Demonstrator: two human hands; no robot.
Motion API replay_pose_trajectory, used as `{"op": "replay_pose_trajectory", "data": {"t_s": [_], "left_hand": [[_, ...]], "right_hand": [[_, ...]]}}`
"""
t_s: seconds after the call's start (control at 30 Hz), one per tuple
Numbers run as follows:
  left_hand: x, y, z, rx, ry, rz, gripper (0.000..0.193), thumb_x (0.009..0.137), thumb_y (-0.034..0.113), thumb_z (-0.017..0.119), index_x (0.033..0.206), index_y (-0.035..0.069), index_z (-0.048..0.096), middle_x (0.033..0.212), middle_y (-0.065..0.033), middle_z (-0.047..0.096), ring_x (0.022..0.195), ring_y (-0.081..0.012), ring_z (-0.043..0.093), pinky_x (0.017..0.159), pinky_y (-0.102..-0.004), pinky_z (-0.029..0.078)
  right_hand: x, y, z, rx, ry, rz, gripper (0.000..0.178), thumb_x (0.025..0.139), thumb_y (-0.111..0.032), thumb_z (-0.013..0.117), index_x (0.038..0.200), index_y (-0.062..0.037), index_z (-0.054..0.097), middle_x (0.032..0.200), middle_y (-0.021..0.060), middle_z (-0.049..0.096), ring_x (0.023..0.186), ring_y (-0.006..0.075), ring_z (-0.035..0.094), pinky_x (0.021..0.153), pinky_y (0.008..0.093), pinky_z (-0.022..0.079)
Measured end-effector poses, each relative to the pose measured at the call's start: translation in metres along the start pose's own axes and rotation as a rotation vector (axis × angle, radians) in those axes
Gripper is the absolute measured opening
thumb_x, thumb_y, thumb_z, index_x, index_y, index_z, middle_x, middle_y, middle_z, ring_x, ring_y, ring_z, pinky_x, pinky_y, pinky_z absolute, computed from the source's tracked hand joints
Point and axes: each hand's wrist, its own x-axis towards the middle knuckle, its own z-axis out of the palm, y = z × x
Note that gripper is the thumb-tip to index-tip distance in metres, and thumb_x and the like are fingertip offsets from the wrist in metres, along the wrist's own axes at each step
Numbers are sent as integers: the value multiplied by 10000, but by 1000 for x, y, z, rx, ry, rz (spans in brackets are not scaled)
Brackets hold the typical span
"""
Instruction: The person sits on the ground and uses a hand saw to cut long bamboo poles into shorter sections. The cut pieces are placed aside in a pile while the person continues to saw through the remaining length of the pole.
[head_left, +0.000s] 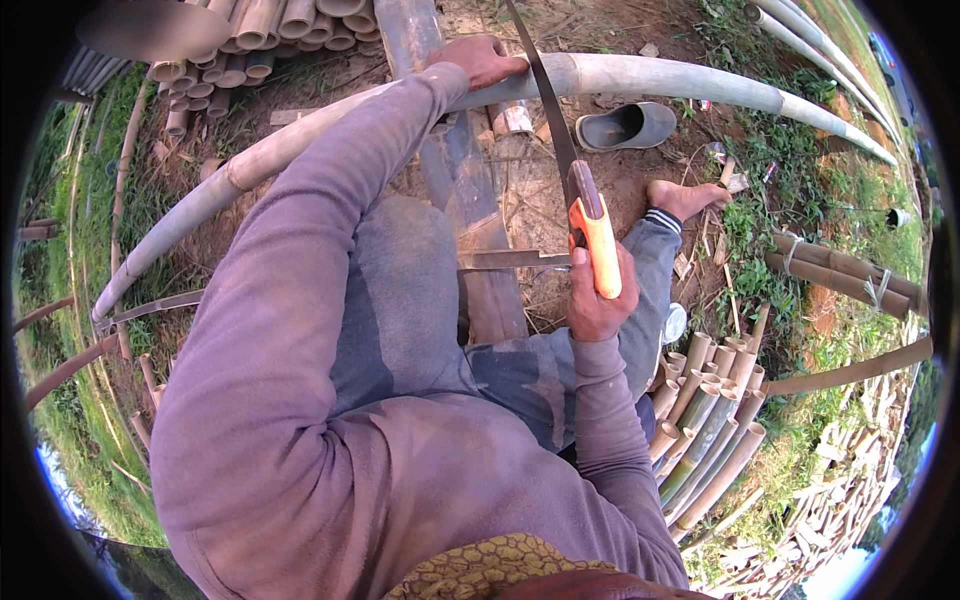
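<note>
A long pale bamboo pole (pixel 660 78) stretches across in front of me, bent into a curve by the lens. My left hand (pixel 478 62) grips it near its middle, the thumb pointing right toward a saw blade. In my right hand (pixel 603 305) is a handsaw (pixel 597 245) with an orange handle, fingers wrapped round the grip. Its dark blade slants up and away, crossing the pole just right of my left hand. Whether the teeth have entered the bamboo I cannot tell. A dark wooden beam (pixel 470 190) runs beneath the pole, between my legs.
Cut bamboo tubes (pixel 262 30) are stacked at the far left, and more tubes (pixel 705 425) stand bunched beside my right leg. A grey clog (pixel 628 127) lies beyond my bare foot (pixel 685 198). Tied bamboo lengths (pixel 845 272) rest at the right, above a heap of split scraps (pixel 835 500).
</note>
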Motion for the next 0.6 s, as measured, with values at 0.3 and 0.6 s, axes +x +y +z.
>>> {"op": "replay_pose_trajectory", "data": {"t_s": [0.3,0.6], "left_hand": [[1,-1,3,8,7,-1,724,826,686,618,1258,117,740,1229,-171,754,1132,-335,722,1004,-441,524],[-1,3,3,38,21,-23,697,816,682,621,1231,135,739,1206,-155,763,1128,-325,726,1001,-436,522]], "right_hand": [[1,5,0,8,-8,-3,228,938,-4,750,1148,69,698,993,131,756,835,182,726,755,311,563],[12,26,2,41,-78,122,127,991,-22,718,1091,36,664,929,22,635,789,76,589,691,235,519]]}}
